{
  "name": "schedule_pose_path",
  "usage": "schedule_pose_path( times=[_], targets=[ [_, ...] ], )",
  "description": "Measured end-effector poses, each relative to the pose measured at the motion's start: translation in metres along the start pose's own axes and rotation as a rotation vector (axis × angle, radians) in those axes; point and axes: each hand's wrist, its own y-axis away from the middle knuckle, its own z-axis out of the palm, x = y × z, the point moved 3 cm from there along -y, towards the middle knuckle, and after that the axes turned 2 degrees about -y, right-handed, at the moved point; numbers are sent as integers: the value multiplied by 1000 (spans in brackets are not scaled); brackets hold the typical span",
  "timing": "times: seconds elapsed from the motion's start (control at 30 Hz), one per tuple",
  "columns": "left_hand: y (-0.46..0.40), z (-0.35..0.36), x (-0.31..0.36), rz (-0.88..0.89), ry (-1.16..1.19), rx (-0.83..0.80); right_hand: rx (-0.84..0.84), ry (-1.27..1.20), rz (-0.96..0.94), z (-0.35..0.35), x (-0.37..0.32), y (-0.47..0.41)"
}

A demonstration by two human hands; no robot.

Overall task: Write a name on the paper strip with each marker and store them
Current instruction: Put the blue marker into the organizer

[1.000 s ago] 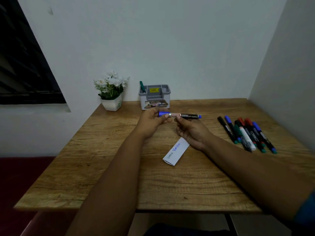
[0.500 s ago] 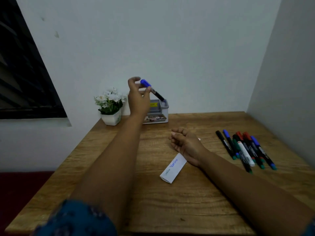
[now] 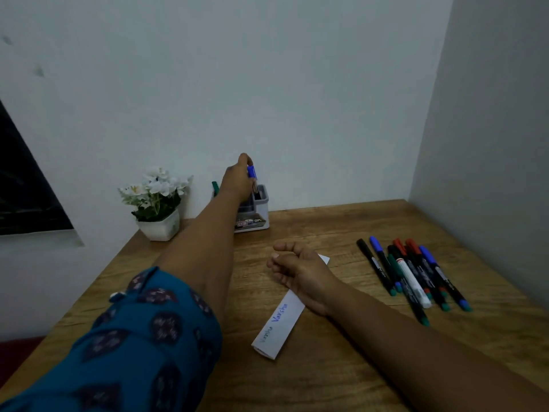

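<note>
Upright, blue marker [image 3: 252, 173] (cap up) in left hand [image 3: 237, 181] grip over organizer [image 3: 261, 203]; right hand [image 3: 303, 272] loosely curled.

Matt grained wood table [image 3: 341, 221]; smooth white paper strip [image 3: 279, 325]; plastic holder [image 3: 263, 203]

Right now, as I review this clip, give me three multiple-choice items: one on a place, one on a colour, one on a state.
1. Where is the flower pot?
A. Left of the organizer
B. Among the loose markers
C. On the paper strip

2. What colour is the cap of the marker in the left hand?
A. Red
B. Blue
C. Green

3. What is the right hand doing?
A. Writing
B. Resting empty on the strip
C. Holding a marker

Answers:
A, it stands left of the organizer.
B, the blue marker in the left hand.
B, the right hand lies on the paper strip.
</note>
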Motion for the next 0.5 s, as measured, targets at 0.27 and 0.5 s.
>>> schedule_pose_path(
  times=[0.27, 0.5],
  targets=[
    [33, 4, 25, 105, -218, 26, -48, -44, -19, 3, -5, 4],
    [152, 2, 46, 45, 17, -206, 308, 1198, -578, -37, -61, 13]
  ],
)
